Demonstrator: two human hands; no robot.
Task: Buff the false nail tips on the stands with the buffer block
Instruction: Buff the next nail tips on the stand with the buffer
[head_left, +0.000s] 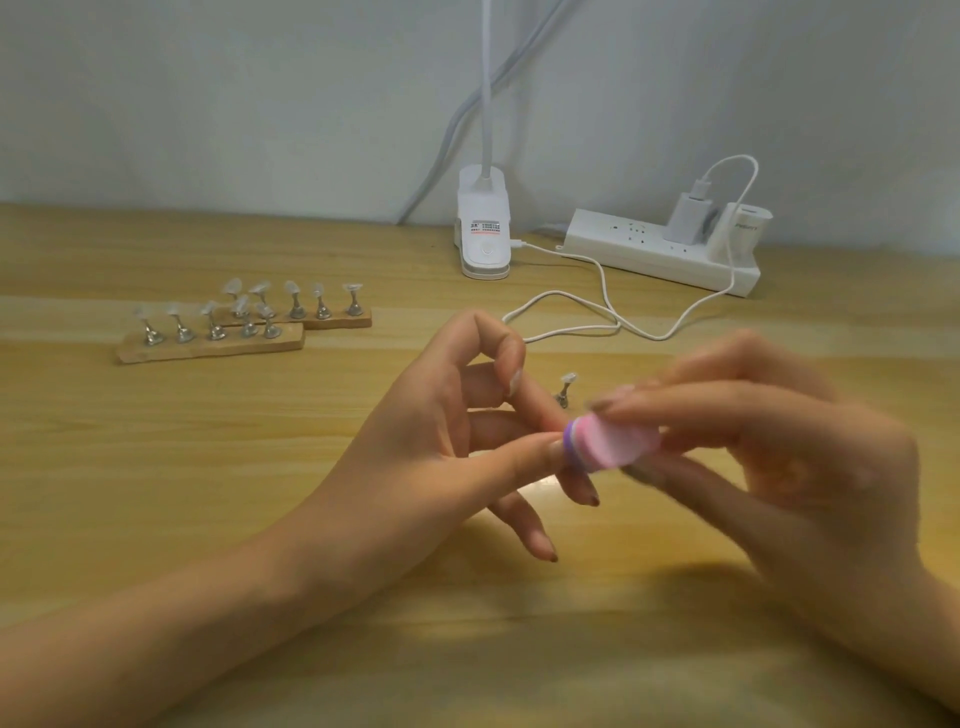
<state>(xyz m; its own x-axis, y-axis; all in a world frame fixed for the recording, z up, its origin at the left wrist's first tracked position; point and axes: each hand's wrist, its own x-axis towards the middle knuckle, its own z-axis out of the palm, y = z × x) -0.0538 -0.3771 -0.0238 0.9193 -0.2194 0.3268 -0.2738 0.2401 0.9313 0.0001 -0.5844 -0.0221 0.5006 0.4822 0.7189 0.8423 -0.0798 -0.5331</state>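
Note:
My right hand (769, 457), blurred by motion, grips the pink and purple buffer block (608, 441) between thumb and fingers. My left hand (447, 441) meets the block's left end. Its thumb and middle finger pinch a small thing that the block hides, seemingly a nail tip stand. One loose metal stand with a clear nail tip (565, 387) shows just behind my left fingers. Two wooden bases sit at the left: the near base (208, 349) and the far base (337, 321). Each carries several stands with clear tips.
A white clip lamp base (483, 234) stands at the back centre of the wooden table (208, 467). To its right lies a white power strip (660, 249) with chargers plugged in. A white cable (597, 322) loops over the table behind my hands.

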